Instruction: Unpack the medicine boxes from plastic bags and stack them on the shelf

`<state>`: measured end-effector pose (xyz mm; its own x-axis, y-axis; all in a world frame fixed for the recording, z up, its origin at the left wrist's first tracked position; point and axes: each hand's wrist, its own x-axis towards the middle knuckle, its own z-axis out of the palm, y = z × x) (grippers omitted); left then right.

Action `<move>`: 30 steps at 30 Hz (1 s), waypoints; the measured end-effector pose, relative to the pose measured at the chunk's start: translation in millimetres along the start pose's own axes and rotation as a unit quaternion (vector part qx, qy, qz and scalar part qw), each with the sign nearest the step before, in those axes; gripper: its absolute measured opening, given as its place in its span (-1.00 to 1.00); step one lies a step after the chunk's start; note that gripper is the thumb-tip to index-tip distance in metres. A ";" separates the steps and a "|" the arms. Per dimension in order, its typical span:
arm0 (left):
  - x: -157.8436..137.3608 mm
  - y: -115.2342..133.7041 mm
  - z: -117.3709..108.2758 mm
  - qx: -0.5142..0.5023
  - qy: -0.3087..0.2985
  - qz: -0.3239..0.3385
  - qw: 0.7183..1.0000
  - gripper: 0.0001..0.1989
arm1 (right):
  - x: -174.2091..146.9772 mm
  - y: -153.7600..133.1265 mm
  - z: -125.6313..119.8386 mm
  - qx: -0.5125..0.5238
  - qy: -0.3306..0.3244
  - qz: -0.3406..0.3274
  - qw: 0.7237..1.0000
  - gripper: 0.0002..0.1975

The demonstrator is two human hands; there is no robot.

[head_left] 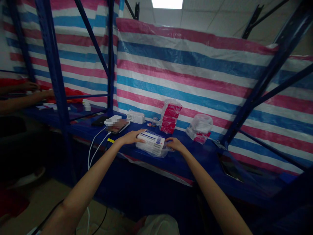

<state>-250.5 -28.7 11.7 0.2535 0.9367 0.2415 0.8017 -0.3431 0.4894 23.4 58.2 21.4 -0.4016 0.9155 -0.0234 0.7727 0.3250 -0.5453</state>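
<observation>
In front of me on the blue shelf point(195, 156) sits a stack of white medicine boxes point(151, 139) with blue print and barcodes, wrapped in a clear plastic bag point(156, 151). My left hand point(132, 137) grips the left end of the stack, its thumb and fingers at the upper left edge. At the right end, the bent fingers of my right hand point(175, 144) hold the bag beside the boxes. Just behind stand red boxes point(170, 119) in clear plastic and a small glass vial point(154, 122).
Left of the boxes lie a phone point(119, 126) and a white power bank point(112, 119) with white cables. A second bagged bundle point(200, 127) and a dark tablet point(230, 168) are at right. Blue posts point(52, 62) frame the shelf; another person's arms point(22, 98) work at far left.
</observation>
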 end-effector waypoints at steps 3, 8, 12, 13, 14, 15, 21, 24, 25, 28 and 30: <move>1.4 -1.2 1.2 0.006 -0.001 0.007 1.000 -0.22 | 3.9 -4.5 6.8 -0.077 0.056 0.003 0.995 -0.81; -0.3 0.9 0.2 0.005 -0.011 -0.006 1.000 -0.25 | 9.0 -11.4 18.7 -0.131 0.150 0.018 0.980 -0.84; -3.3 3.8 0.5 0.000 -0.004 -0.011 1.000 -0.28 | 14.3 -10.8 23.0 -0.098 0.215 0.034 0.971 -0.74; -4.0 4.4 0.6 -0.001 -0.002 -0.009 1.000 -0.28 | 15.7 -10.1 23.1 -0.079 0.230 0.039 0.969 -0.72; -4.7 4.8 0.6 -0.002 0.001 -0.008 1.000 -0.28 | 16.7 -9.1 22.8 -0.060 0.242 0.043 0.968 -0.72; -5.5 4.8 0.3 -0.004 0.007 -0.009 1.000 -0.28 | 17.0 -7.9 22.2 -0.044 0.251 0.046 0.966 -0.72; -14.9 -3.2 -15.1 -0.114 0.072 -0.008 0.991 -0.33 | -6.6 6.8 7.1 0.094 0.184 -0.029 0.978 -0.63; -20.6 -4.3 -28.2 -0.186 0.103 -0.008 0.977 -0.43 | -31.4 14.1 -10.4 0.093 0.134 -0.064 0.985 -0.71; -21.4 -3.1 -32.0 -0.207 0.116 -0.012 0.971 -0.48 | -38.7 15.2 -17.1 0.067 0.132 -0.061 0.987 -0.82; -18.3 4.6 -40.7 -0.265 0.165 -0.035 0.950 -0.59 | -50.8 13.0 -36.5 0.010 0.121 -0.041 0.992 -0.79; -11.2 11.3 -45.9 -0.285 0.205 -0.047 0.935 -0.63 | -49.4 6.9 -48.2 0.033 0.093 -0.047 0.994 -0.76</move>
<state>-269.1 -46.2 53.0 -0.1272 0.8991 0.4187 0.3623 -0.3509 0.8635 72.3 26.6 59.2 -0.3671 0.9121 0.1823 0.6998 0.4000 -0.5919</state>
